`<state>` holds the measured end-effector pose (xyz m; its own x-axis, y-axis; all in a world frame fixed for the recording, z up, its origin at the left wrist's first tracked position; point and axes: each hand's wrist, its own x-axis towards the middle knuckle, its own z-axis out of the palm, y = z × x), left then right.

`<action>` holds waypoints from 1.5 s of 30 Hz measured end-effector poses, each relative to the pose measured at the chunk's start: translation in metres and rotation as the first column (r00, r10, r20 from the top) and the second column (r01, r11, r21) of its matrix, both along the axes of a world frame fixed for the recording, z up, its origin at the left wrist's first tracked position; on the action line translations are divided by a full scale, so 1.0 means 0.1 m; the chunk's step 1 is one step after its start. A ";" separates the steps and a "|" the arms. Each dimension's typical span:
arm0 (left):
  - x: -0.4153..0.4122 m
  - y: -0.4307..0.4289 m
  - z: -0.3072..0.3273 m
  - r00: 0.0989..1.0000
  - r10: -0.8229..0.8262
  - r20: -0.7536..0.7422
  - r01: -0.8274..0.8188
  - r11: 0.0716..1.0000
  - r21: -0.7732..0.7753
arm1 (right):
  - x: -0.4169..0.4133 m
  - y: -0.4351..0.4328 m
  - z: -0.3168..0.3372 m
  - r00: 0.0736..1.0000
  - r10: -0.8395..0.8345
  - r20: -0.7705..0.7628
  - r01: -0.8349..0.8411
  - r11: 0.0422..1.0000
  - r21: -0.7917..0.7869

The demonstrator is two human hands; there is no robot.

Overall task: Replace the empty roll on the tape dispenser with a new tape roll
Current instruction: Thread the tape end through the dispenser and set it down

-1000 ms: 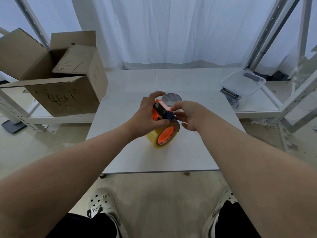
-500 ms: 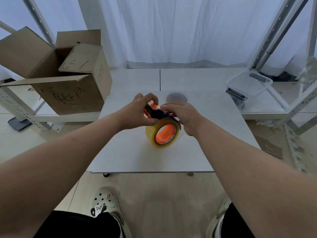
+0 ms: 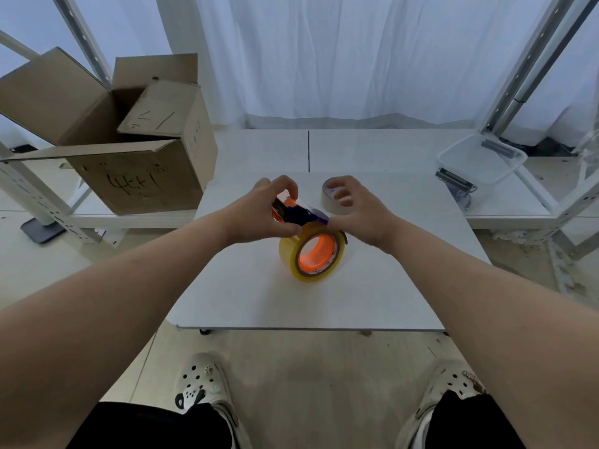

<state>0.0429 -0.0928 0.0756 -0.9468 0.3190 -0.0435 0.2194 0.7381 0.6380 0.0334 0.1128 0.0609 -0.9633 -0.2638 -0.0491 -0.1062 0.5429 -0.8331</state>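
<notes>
The orange tape dispenser (image 3: 316, 251) stands on the white table (image 3: 259, 296) with a full yellowish tape roll (image 3: 288, 254) around its orange hub. My left hand (image 3: 262, 212) grips the dispenser's dark upper part (image 3: 298, 213) from the left. My right hand (image 3: 356, 212) pinches at the top right of the roll with thumb and forefinger, the other fingers spread. What it pinches is too small to tell, perhaps the tape's end. The empty cardboard roll (image 3: 328, 197) lies on the table just behind my right hand, partly hidden by it.
An open cardboard box (image 3: 139, 176) sits on a low shelf at the left. A clear plastic bin (image 3: 479, 163) with a metal clip stands on the right shelf. White metal rack posts flank both sides. My shoes are below the table's near edge (image 3: 308, 328).
The dispenser with its roll has come down lower toward the table. My right hand has shifted right and spread its fingers, showing more of the empty roll behind it.
</notes>
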 end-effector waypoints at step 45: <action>-0.85 0.88 -0.86 0.960 -0.105 -0.258 -0.093 0.753 -0.651 | -0.68 0.96 -0.41 0.879 -0.374 0.296 0.319 0.922 0.219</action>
<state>-0.0419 -0.0046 -0.0108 -0.9502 0.3115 0.0059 0.3100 0.9472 -0.0822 -0.0342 0.2093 0.0199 -0.9134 0.1223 -0.3883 0.3754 0.6219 -0.6872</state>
